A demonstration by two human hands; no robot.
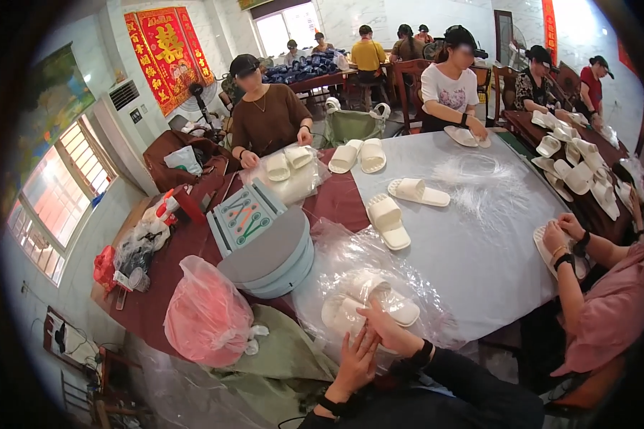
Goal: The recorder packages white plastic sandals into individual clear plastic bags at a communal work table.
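A pair of cream slide slippers (402, 306) lies in front of me on clear plastic film (322, 257). My right hand (391, 330) rests over the pair with its fingers stretched out toward the straps. Close beside it, my left hand (355, 363) has its fingers extended and pointing up, its fingertips near the right hand. Both hands overlap part of the slippers and hide their near ends. Neither hand visibly grips anything. Farther up the table stand another slipper (388, 223) and its mate (418, 191), turned sideways.
A grey rounded box (268, 250) and a pink-filled plastic bag (206, 314) stand to my left. Co-workers handle slippers across the table and at my right (601, 286). Thin clear strands (479, 186) lie on the grey table cover. More slippers (578, 175) are heaped at the far right.
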